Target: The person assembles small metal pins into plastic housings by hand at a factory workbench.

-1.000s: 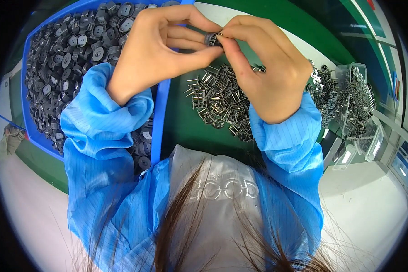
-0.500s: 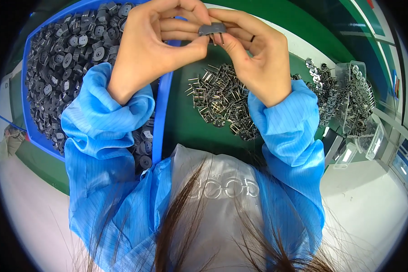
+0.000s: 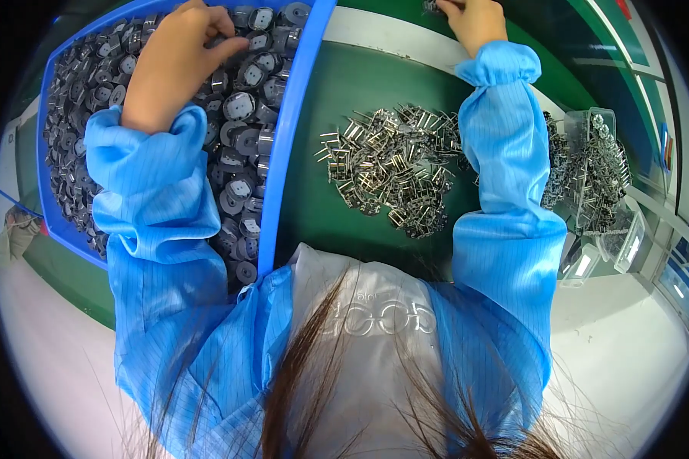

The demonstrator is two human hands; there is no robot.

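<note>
Hands split apart: left hand (image 3: 174,67) now over blue bin (image 3: 282,153), thumb and fingers spread, contact with dark round parts (image 3: 240,106) unclear; right hand (image 3: 476,21) toward table's (image 3: 302,199) far edge, pinching small dark part (image 3: 431,7). Two-handed handling looks finished.

A green tabletop (image 3: 306,214) stands above a pale floor (image 3: 612,367), framed panels (image 3: 655,99) at right.

One left hand (image 3: 168,73), one right hand (image 3: 478,23), one blue bin (image 3: 279,168) — plus dark round parts (image 3: 239,107) and pronged metal pieces (image 3: 396,164), both kinds too many to count.
</note>
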